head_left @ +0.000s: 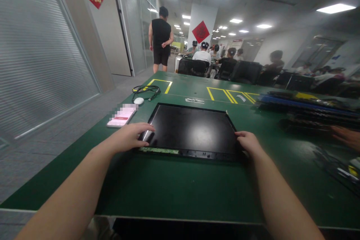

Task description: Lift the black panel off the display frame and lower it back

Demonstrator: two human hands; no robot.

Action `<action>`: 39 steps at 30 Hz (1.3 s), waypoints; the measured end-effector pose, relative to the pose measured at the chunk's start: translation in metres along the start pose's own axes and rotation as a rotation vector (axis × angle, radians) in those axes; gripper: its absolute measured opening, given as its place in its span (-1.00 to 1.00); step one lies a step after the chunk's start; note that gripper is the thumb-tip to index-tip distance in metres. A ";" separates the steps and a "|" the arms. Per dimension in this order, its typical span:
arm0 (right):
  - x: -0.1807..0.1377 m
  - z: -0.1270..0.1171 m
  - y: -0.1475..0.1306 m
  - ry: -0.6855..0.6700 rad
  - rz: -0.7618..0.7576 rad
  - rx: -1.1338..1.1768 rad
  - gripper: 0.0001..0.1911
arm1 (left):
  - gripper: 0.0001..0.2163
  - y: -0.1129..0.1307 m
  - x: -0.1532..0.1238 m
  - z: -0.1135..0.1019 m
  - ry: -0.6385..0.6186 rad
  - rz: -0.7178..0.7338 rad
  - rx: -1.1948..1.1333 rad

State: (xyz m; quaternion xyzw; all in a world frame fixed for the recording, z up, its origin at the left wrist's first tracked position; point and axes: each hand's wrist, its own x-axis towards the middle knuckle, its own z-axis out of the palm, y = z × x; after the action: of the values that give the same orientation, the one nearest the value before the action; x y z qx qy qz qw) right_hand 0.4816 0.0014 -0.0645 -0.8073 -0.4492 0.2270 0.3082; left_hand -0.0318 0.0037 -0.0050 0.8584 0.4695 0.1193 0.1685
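A flat black display panel [191, 127] lies screen up on the green table, its glossy face catching the ceiling light. Along its near edge runs a thin green circuit board strip [159, 150]. My left hand [129, 136] grips the panel's left edge, with thumb and fingers curled over the frame. On the opposite side, my right hand [249, 142] holds the right edge, the thumb on top and the other fingers mostly hidden beneath. Whether the panel's near edge is slightly lifted I cannot tell.
Left of the panel are a phone [121, 116], a white mouse [138, 101] and a coiled black cable [146, 90]. Blurred stacked panels [309, 108] and another person's hand [347, 137] are at right, above tangled cables [334, 167]. Yellow tape marks the green table [180, 191].
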 end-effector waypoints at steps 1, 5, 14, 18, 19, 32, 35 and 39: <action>0.000 0.000 0.000 0.007 0.001 0.011 -0.46 | -0.53 0.000 0.000 0.000 -0.001 -0.002 0.002; -0.001 0.000 0.000 0.021 0.008 0.048 -0.44 | -0.50 0.000 0.000 0.000 0.008 -0.036 -0.017; 0.001 0.000 0.000 -0.007 0.056 0.108 -0.45 | -0.43 0.001 0.000 0.001 0.034 -0.086 -0.139; 0.000 -0.001 -0.001 -0.023 0.069 0.137 -0.46 | -0.42 -0.002 0.000 0.001 0.022 -0.067 -0.144; -0.001 -0.001 -0.002 -0.028 0.071 0.145 -0.46 | -0.42 -0.003 0.000 0.001 0.020 -0.062 -0.140; -0.011 -0.001 -0.012 0.024 0.056 0.102 -0.54 | -0.50 0.002 -0.001 -0.001 0.009 -0.016 -0.056; -0.009 -0.001 -0.010 0.032 0.046 0.090 -0.56 | -0.52 0.003 0.000 -0.001 0.015 -0.006 -0.050; -0.007 0.000 -0.007 0.036 0.032 0.067 -0.56 | -0.53 0.002 0.000 0.000 0.026 -0.020 -0.071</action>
State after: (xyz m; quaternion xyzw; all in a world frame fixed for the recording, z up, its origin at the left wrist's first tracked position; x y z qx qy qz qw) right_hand 0.4742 -0.0020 -0.0589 -0.8076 -0.4228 0.2324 0.3392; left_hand -0.0305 0.0026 -0.0045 0.8455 0.4758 0.1454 0.1939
